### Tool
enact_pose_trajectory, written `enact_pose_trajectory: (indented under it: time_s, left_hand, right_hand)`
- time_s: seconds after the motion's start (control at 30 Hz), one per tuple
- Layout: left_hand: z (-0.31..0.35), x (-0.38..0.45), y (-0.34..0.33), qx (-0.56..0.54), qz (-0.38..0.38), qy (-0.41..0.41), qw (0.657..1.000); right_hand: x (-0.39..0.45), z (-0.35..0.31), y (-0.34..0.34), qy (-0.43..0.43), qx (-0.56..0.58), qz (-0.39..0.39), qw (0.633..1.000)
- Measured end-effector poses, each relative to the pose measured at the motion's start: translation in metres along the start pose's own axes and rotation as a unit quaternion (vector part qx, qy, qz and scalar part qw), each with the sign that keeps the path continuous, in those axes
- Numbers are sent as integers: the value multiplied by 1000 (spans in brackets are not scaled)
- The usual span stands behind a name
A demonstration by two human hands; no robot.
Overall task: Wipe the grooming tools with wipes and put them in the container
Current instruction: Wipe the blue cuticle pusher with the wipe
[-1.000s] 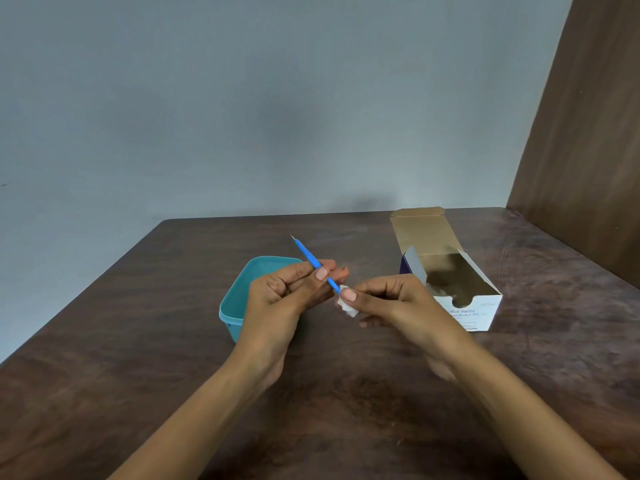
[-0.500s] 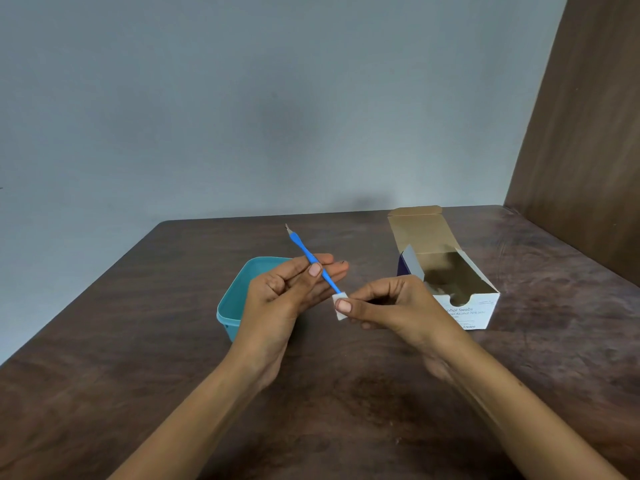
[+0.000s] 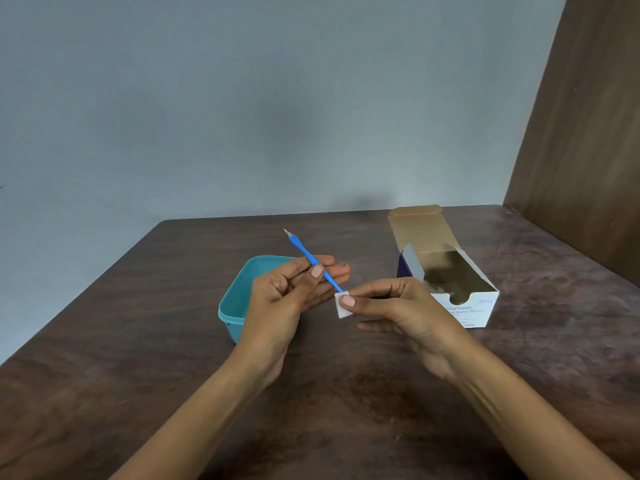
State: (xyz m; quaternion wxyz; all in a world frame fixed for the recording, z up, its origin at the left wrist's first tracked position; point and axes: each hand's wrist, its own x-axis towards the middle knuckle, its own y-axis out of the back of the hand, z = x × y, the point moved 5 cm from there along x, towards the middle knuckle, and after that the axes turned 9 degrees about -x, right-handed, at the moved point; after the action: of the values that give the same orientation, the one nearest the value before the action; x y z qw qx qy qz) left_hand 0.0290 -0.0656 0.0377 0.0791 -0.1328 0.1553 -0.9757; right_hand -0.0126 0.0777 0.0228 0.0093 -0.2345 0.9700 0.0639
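My left hand (image 3: 287, 299) pinches a thin blue grooming tool (image 3: 306, 254) near its middle, thumb on top. The tool slants up and to the left, its small metal tip in the air. My right hand (image 3: 394, 306) pinches a small white wipe (image 3: 341, 308) folded round the tool's lower end. Behind and under my left hand stands a teal container (image 3: 239, 299) on the table, its inside mostly hidden by the hand.
An open cardboard box of alcohol swabs (image 3: 464, 299) lies to the right of my hands, flap raised toward the back. The dark wooden table (image 3: 138, 375) runs to a grey wall behind, and a wooden panel (image 3: 581, 150) rises at the right.
The tool has tilted a little more upright and my left thumb has shifted along it. The wipe stays at the lower end, with slightly more of it showing below my right thumb.
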Motion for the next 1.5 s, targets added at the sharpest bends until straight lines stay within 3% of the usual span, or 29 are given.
enact_pose_trajectory:
  time_s: [0.37, 0.67, 0.97, 1.17, 1.3, 1.4, 1.5]
  left_hand:
    - [2, -1, 0, -16, 11, -8, 1000]
    - [3, -2, 3, -49, 43, -18, 998]
    - [3, -1, 1, -31, 35, 5, 999]
    - [3, -1, 3, -27, 43, 7, 999]
    - [2, -1, 4, 11, 42, 18, 999]
    - [5, 1, 7, 56, 44, 11, 997]
    - [13, 5, 10, 111, 38, 11, 993]
  right_hand:
    - [4, 6, 1, -54, 60, -20, 997]
    - [0, -12, 4, 140, -53, 9, 989]
    - [3, -14, 5, 185, -97, -25, 978]
    - [12, -5, 14, 158, -77, 59, 983]
    - [12, -8, 22, 251, -265, 191, 911]
    - [9, -9, 16, 300, -347, 212, 863]
    - [8, -9, 12, 316, -377, 206, 846]
